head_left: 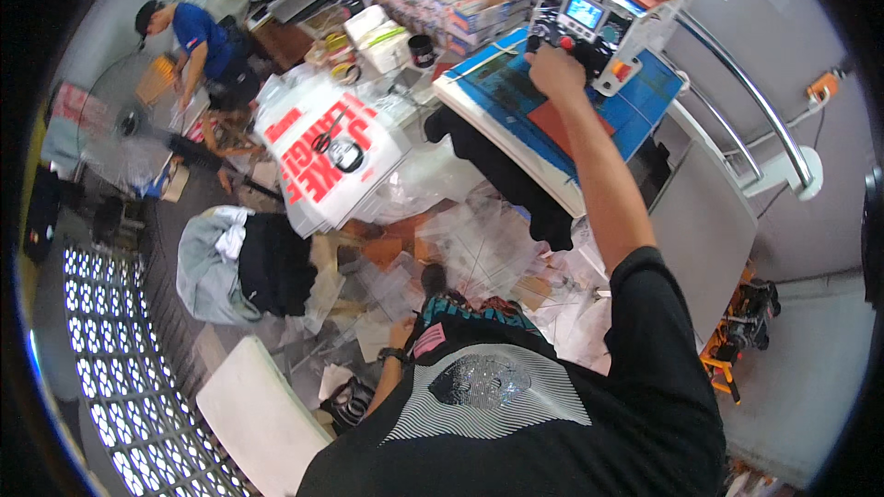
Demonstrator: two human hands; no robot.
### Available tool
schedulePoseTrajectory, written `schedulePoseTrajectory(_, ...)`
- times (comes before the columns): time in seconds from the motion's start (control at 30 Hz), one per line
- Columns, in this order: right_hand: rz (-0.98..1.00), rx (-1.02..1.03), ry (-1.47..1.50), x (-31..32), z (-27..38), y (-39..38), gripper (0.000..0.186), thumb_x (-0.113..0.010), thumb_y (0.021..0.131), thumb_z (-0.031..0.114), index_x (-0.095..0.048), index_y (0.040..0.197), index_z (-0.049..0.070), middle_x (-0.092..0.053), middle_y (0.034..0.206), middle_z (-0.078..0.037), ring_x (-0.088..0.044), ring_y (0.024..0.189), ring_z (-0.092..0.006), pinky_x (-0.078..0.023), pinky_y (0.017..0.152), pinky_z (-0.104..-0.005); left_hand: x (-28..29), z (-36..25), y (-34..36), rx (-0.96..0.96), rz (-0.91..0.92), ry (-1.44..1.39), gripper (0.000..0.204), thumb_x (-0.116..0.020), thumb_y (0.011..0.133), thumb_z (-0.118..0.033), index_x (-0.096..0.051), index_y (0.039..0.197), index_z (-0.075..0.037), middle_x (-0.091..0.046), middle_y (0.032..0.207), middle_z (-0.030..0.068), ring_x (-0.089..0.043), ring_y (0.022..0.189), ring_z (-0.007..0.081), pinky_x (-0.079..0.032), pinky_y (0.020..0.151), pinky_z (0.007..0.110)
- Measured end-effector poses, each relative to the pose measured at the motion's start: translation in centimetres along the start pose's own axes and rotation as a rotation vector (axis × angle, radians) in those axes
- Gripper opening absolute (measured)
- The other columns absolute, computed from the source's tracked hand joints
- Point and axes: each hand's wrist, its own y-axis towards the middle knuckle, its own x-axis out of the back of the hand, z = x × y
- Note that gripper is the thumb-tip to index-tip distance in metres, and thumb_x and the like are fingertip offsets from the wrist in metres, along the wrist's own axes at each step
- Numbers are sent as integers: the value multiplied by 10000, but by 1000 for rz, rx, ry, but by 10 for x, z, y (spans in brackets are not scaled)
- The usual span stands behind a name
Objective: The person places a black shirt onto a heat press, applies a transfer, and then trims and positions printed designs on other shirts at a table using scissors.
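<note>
My right arm stretches to a heat press [635, 18] with a lit blue screen. My right hand [557, 72] is closed on the press's handle, right beside its black knob and red button. Below that hand lies the press's blue bed [488, 64], with a reddish-brown sheet [566, 129] on it. Black cloth [506, 179] hangs from the bed's near edge. My left hand [402, 331] hangs low by my side, a dark watch on its wrist; its fingers are too small and hidden to make out.
White printed sheets or bags [322, 152] with red lettering are stacked left of the press, scissors [324, 136] on top. Grey and black garments [221, 267] drape below them. Clear plastic litters the floor. Another person [207, 46] bends over at the far left. A metal rail [746, 83] stands right.
</note>
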Motion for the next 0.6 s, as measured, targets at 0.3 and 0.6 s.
schedulePoseTrajectory(0.3, -33, -83, -121, 29, -36, -57, 417, -543, 984, 404, -675, 838, 38, -692, 837, -203, -678, 809, -410, -531, 701, -511, 58, -219, 275, -242, -69, -220, 212, -563, 1006, -186, -706, 991, -30, -668, 800, 41, -624, 692, 128, -491, 619, 286)
schedulePoseTrajectory(0.6, 144, -478, -237, 118, -88, -161, 321, -649, 932, 355, -678, 973, 39, -698, 943, -189, -668, 903, -408, -525, 783, -482, 23, -345, 455, -459, -33, -320, 624, -445, 1051, -471, -519, 1380, 54, -499, 1462, 234, -439, 1399, 316, -309, 1159, 372)
